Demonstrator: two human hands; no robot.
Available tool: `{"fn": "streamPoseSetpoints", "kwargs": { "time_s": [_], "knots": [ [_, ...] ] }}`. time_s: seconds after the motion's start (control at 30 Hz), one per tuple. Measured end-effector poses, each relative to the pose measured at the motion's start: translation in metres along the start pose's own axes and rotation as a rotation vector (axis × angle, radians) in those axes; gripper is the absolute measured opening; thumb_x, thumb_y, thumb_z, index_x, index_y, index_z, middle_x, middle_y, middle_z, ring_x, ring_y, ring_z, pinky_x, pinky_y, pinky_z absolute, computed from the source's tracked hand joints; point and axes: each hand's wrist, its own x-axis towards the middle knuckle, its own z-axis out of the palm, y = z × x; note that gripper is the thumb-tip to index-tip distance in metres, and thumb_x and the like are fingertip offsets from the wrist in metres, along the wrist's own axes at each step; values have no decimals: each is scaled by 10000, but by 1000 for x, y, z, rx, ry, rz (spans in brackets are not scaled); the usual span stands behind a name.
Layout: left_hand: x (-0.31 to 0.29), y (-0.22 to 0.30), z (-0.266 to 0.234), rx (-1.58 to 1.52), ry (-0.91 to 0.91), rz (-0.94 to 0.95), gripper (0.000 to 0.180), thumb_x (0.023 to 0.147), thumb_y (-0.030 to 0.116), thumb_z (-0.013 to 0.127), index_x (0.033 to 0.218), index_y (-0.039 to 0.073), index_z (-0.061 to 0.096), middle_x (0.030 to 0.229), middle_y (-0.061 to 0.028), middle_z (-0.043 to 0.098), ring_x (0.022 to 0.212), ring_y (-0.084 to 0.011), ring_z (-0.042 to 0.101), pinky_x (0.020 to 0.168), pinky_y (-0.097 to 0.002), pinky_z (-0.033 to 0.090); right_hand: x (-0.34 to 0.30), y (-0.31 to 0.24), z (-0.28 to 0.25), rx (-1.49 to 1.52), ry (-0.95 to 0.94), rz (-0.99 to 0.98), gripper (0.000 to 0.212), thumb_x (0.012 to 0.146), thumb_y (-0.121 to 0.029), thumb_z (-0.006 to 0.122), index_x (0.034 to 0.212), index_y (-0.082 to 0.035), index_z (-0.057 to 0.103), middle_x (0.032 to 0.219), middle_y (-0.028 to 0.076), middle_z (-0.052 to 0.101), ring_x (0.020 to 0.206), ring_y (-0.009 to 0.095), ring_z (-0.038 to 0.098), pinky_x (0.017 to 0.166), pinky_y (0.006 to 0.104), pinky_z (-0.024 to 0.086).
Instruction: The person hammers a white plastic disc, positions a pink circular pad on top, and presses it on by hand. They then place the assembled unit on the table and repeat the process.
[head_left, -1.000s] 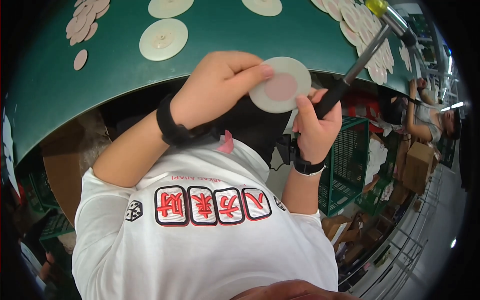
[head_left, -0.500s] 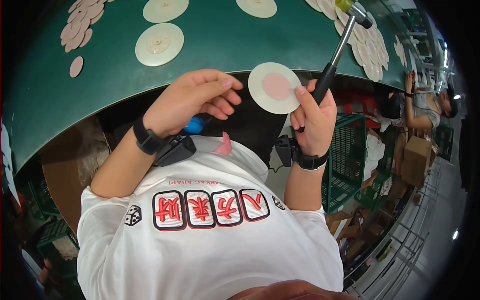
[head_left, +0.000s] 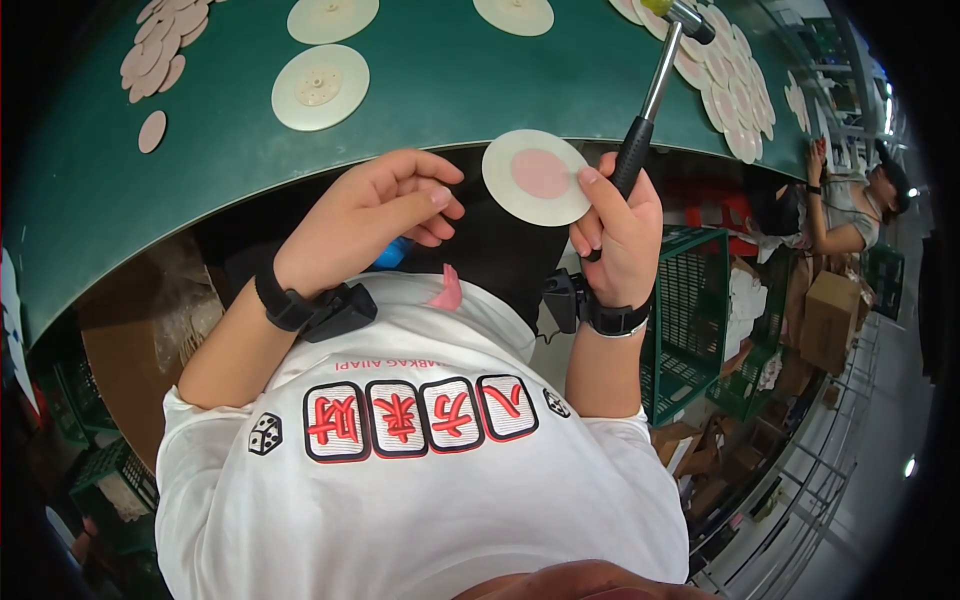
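A mallet [head_left: 632,158] with a black grip, metal shaft and a yellow-and-black head slants up to the right in my right hand [head_left: 622,225]. The same hand pinches a round cream disc [head_left: 500,190] at its right edge, thumb on top; a pink circle [head_left: 542,174] covers its middle. The disc hangs just off the table's near edge. To its left, my left hand [head_left: 375,215] is apart from it, fingers loosely bent and spread with nothing in them. Three cream discs with raised hubs lie on the green table, the nearest disc [head_left: 322,87] beyond my left hand.
Small pink discs [head_left: 160,50] are heaped at the table's far left, with a single pink disc [head_left: 152,132] nearer. Pink-centred cream discs [head_left: 735,95] overlap at the right. Green crates [head_left: 690,310] and a cardboard box [head_left: 832,310] stand below right. Another person [head_left: 845,215] is farther right.
The disc and mallet have shifted slightly left with my right hand. My left hand has drawn a little left, away from the disc, its thumb now across the fingers.
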Motion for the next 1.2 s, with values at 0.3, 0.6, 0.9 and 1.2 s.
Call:
{"fn": "streamPoseSetpoints", "kwargs": {
  "time_s": [0.3,0.6,0.9,1.2],
  "knots": [
    [-6,-1,5,-15,-8,-35,311,1059,187,578,1321,20,586,1086,-79,699,911,-122,669,830,-261,551,-7,-3,3,87,-24,100,86,977,-39,641,1032,-69,582,683,-26,529,425,39,374,366,210,294],
    [-30,8,-7,85,140,240,283,1028,99,606,1289,-8,596,1089,-82,699,962,-130,673,864,-263,551,8,-17,-8,20,112,3,62,987,-58,636,1000,-62,575,687,-23,527,433,49,379,374,205,301],
    [-47,25,-48,1009,618,629,347,949,105,687,1278,15,618,1200,-140,680,1117,-275,652,993,-371,494,84,-34,-32,-35,343,-462,129,1022,-119,619,961,-34,543,901,113,694,461,73,400,394,252,316],
    [-46,8,-58,1606,678,537,489,879,281,752,1295,61,618,1382,-105,588,1327,-298,517,1152,-532,340,-9,12,4,-331,-97,-139,172,1041,-128,589,1145,8,607,816,49,631,503,75,440,450,225,346]
  ]
}}
